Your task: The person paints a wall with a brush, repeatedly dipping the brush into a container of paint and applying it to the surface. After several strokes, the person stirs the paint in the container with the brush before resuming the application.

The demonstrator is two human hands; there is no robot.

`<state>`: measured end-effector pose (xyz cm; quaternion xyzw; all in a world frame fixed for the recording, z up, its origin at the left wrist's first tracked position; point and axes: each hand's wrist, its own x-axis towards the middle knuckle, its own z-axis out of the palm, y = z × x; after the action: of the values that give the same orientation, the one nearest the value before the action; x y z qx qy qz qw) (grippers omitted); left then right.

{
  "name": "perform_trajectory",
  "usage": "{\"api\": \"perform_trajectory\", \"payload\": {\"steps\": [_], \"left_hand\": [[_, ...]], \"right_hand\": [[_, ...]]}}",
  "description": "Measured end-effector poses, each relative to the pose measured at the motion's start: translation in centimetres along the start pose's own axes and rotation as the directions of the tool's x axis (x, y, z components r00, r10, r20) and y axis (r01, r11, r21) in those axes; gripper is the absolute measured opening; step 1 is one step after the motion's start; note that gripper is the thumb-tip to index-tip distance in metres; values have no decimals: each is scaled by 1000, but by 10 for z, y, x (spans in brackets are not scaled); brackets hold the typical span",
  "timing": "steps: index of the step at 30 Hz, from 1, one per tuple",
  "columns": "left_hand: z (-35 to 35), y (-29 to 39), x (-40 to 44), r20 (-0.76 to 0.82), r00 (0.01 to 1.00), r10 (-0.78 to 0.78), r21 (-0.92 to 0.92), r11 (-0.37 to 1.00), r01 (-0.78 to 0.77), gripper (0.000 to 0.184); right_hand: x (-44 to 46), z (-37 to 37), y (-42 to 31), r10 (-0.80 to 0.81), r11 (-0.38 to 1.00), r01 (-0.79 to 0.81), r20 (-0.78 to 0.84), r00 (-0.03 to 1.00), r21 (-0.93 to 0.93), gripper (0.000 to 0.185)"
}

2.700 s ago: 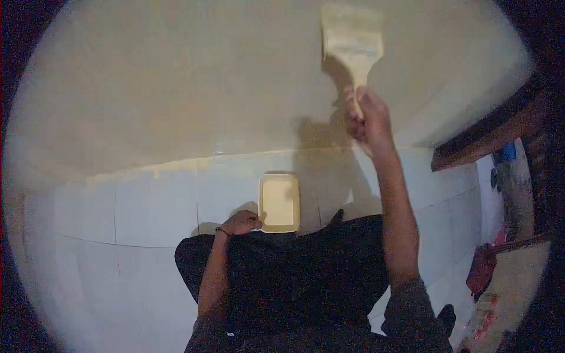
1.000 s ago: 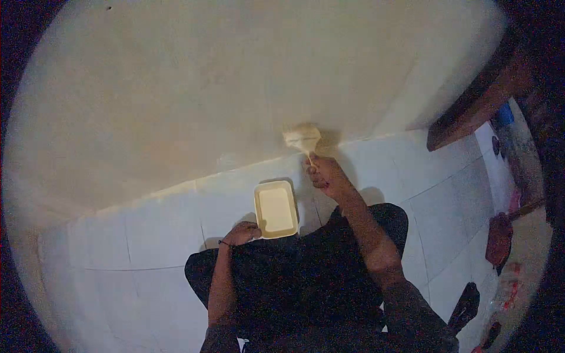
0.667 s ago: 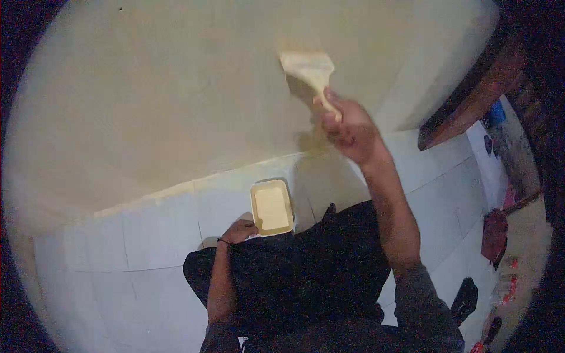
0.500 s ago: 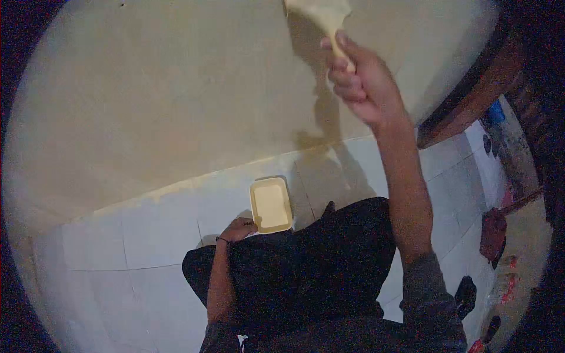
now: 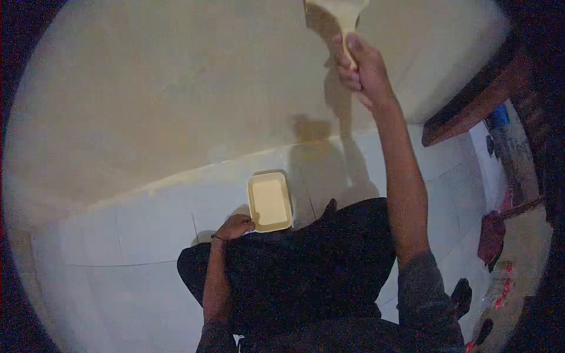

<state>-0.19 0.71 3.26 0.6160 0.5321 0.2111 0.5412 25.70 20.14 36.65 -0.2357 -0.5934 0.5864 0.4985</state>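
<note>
My right hand [image 5: 365,67] is raised against the wall side, its fingers wrapped round the handle of a wide, pale paintbrush [image 5: 341,8]. The brush head reaches the top edge of the view, close to the wall; whether it touches cannot be told. Low down, my left hand [image 5: 236,226], with a dark band at the wrist, grips the near left corner of a cream paint tray [image 5: 251,200]. Pale paint [image 5: 271,202] covers the bottom of the tray, which rests on the floor in front of my folded legs.
A beige wall [image 5: 176,100] rises ahead, with pale smears where it meets the white tiled floor [image 5: 147,229]. On the right is a brown wooden frame [image 5: 453,120]. Beyond it lie a dark red cloth [image 5: 491,238] and a blue object [image 5: 498,116].
My right hand and the brush have shifted a little to the right across the view. My left hand stays at the tray's corner. The whole view has moved slightly.
</note>
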Motion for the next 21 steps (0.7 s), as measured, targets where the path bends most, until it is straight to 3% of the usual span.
{"api": "perform_trajectory", "payload": {"steps": [1,2,4,6,8,10,11,13,14,16,20,21], "left_hand": [[-2,5,-1,30,999,-19,125,992,15,39],[0,-2,1,35,999,-24,122,992,19,39],[4,-20,5,18,991,-130,-52,990,131,41],[2,-24,7,17,989,-145,-20,989,146,40],[-3,-19,5,11,987,-163,21,986,163,40],[-8,-7,0,-28,1000,-12,135,991,15,39],[-9,-3,-3,-24,1000,-20,139,990,23,39],[-13,17,-7,63,960,-272,-40,961,275,38],[-15,17,-8,70,959,-274,-37,960,277,38],[-20,21,-7,87,991,-99,170,982,83,38],[-9,16,-2,60,975,-213,178,964,199,38],[-7,10,-2,63,974,-220,110,971,212,38]], "right_hand": [[-8,-4,18,57,998,-59,-60,997,-18,27],[-14,-10,37,111,993,-116,-121,986,-34,27],[-23,-33,92,-91,934,42,-122,988,-355,27],[-49,-26,101,314,949,-310,-150,937,54,27],[-67,-28,120,382,924,-376,-153,911,72,26],[-79,-31,135,445,892,-427,-131,886,146,27],[-86,-32,145,499,857,-472,-104,860,209,27],[-96,-36,160,522,834,-490,-76,850,253,28],[-100,-37,166,537,814,-505,-42,842,286,28],[-107,-37,180,569,804,-531,-86,818,266,29],[-124,-43,223,657,754,-635,-148,740,169,28],[-128,-43,229,657,753,-636,-148,739,169,28]]}}
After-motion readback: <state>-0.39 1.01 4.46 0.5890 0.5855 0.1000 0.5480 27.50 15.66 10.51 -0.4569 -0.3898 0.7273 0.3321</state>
